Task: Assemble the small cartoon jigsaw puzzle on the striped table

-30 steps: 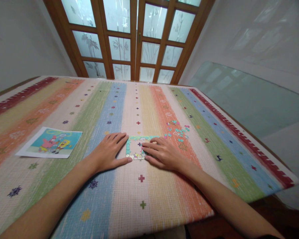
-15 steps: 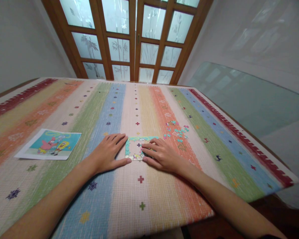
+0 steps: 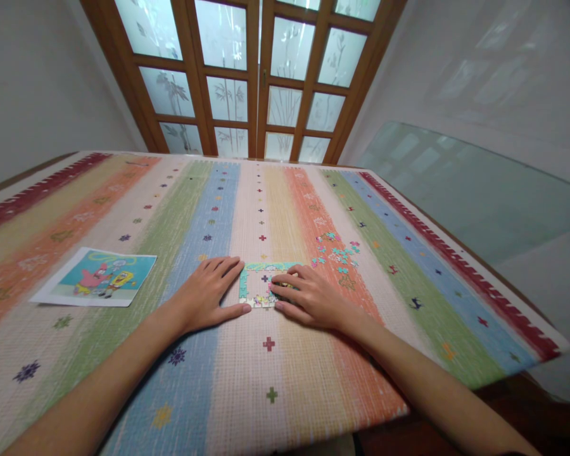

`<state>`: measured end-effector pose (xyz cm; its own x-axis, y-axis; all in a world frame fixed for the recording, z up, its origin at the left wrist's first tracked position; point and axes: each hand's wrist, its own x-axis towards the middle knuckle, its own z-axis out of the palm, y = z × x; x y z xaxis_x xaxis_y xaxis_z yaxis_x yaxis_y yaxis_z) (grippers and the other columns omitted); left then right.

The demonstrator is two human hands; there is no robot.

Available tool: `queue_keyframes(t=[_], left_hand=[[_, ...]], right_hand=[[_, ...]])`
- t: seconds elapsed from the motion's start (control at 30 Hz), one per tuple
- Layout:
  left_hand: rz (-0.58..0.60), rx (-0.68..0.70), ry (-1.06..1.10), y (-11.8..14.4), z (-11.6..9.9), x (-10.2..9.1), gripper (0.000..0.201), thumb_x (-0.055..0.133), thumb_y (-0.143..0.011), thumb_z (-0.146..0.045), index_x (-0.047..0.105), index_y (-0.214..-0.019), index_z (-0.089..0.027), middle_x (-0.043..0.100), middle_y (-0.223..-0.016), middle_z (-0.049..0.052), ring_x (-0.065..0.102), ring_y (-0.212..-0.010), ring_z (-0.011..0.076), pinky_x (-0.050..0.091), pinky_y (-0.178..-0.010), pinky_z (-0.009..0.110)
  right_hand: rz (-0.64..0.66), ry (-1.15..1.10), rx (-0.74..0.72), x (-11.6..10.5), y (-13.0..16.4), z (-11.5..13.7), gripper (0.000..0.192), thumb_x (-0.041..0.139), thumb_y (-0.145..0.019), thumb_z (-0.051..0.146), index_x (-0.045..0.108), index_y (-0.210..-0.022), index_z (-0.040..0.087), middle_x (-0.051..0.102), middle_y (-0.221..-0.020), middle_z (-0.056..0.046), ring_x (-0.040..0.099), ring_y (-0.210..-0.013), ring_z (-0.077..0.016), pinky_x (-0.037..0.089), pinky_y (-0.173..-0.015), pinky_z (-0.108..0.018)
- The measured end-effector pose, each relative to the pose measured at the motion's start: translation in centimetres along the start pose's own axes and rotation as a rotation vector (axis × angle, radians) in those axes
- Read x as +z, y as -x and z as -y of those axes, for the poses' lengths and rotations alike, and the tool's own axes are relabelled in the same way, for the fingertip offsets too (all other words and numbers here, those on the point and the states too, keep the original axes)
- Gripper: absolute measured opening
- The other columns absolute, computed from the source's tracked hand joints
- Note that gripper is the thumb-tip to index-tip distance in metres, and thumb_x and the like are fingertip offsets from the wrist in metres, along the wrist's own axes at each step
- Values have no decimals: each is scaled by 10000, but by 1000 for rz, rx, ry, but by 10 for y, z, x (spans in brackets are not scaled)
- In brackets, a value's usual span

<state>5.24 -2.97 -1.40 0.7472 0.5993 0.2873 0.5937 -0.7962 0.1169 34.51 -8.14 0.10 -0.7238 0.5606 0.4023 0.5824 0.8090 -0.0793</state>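
Note:
A partly joined jigsaw puzzle (image 3: 243, 288) lies flat on the tablecloth, its border pieces forming a rectangle around a bare middle. My left hand (image 3: 206, 291) rests at its left side with fingers and thumb spread, the fingertips touching the upper-left corner and the thumb at the lower-left one. Bent over the right part is my right hand (image 3: 311, 297). Its curled fingers and thumb close on a small puzzle piece (image 3: 270, 288), of which only a coloured bit shows beside the fingertips. The right border is mostly hidden under that hand.
Loose puzzle pieces (image 3: 344, 255) are scattered beyond my right hand. On the left lies a printed cartoon picture (image 3: 107, 275). A striped tablecloth (image 3: 247, 392) covers the table, whose front edge is close to me. Glazed wooden doors (image 3: 257, 82) stand behind the table.
My right hand has shifted very slightly to the right over the puzzle. My left hand stays in place, and the whole view has tilted a little.

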Motion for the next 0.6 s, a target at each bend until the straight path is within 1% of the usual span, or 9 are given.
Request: queue_keyframes(t=[0.1,0.2,0.37,0.6], left_hand=[[9,1,-4,0,-1,-1,826,449,-944,-778,500,-1485,-156,566,-1461,196,527,-1302,388,397,-1102,560],[20,-2,-12,0,-2,-2,837,424,-954,-778,503,-1475,-127,565,-1458,214,527,-1299,395,393,-1102,573],[16,-10,14,0,-1,-1,818,460,-940,-774,498,-1491,-170,565,-1461,195,526,-1298,394,387,-1105,590],[11,-19,13,0,0,0,816,477,-933,-773,499,-1490,-177,566,-1455,194,533,-1287,400,392,-1094,604]], right_hand=[[9,5,1,2,-1,1,313,478,-1070,359,703,-1192,180,743,-1205,-101,636,-1004,-248,502,-903,-425],[-12,-5,1,4,-1,1,318,472,-1073,354,710,-1163,164,747,-1190,-110,635,-1004,-250,498,-900,-425],[-31,-43,27,6,1,-1,298,495,-1065,337,707,-1209,184,745,-1208,-107,644,-1018,-234,492,-930,-428],[-51,-29,-6,8,1,-2,301,486,-1067,335,707,-1194,175,756,-1179,-112,655,-1004,-237,506,-928,-433]])
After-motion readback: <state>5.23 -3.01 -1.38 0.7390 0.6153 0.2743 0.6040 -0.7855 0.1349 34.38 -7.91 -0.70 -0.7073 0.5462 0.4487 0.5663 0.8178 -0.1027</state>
